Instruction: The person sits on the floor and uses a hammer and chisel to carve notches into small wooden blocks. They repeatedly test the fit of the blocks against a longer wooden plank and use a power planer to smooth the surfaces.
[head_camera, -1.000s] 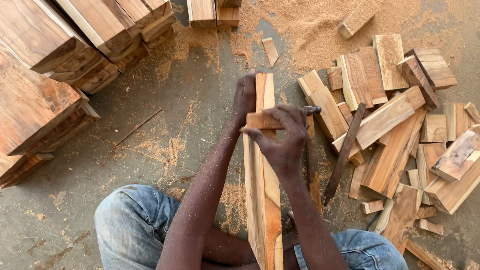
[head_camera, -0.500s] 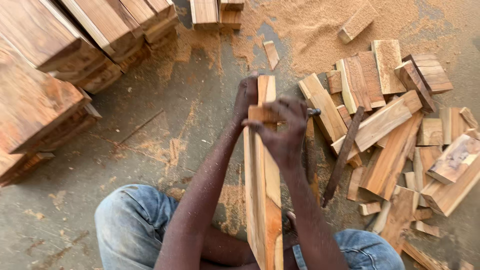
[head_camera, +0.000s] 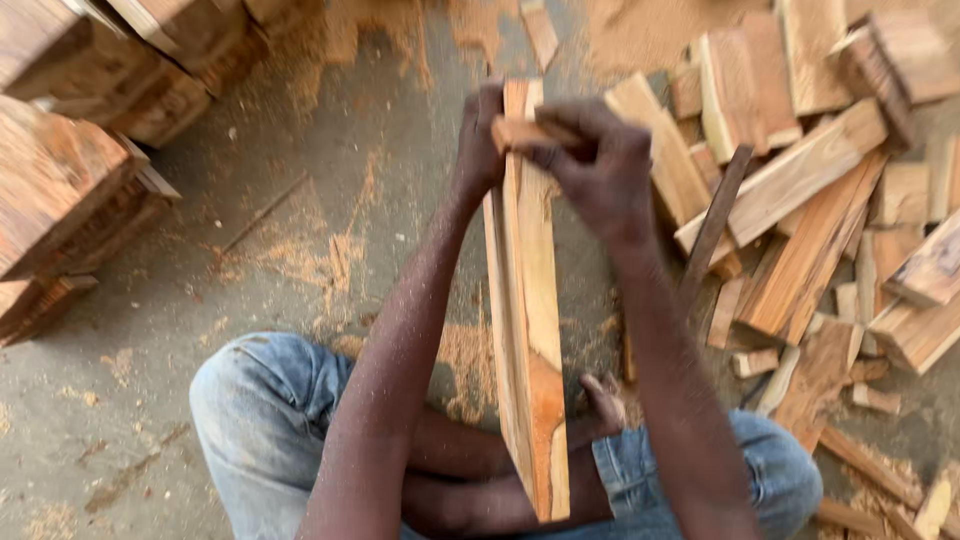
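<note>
At the centre of the head view a long wooden board (head_camera: 527, 330) stands on edge, running from about 6 o'clock, between the person's bent knees, up toward 12 o'clock. The left hand (head_camera: 480, 135) grips the board's far end from its 9 o'clock side, fingers pressed together and curled round the edge. The right hand (head_camera: 600, 165) sits just at 3 o'clock of that same end, fingers folded tight around a small wooden block (head_camera: 520, 132), which lies across the top of the board and touches it. Both forearms are dusted with fine sawdust.

At 3 o'clock of the board a heap of offcut planks (head_camera: 800, 180) lies jumbled on the concrete floor (head_camera: 300, 180), some pale, some reddish. A dark flat metal bar (head_camera: 712, 225) leans through the heap, just beside the right wrist. At 9 to 11 o'clock, well apart from the hands, stacked timber blocks (head_camera: 70, 190) line the edge of the picture. Loose sawdust (head_camera: 640, 30) spreads at 12 o'clock and in patches near the knees. The person wears blue jeans (head_camera: 260, 410), and bare toes (head_camera: 605, 395) show at 5 o'clock, close against the board's lower part
</note>
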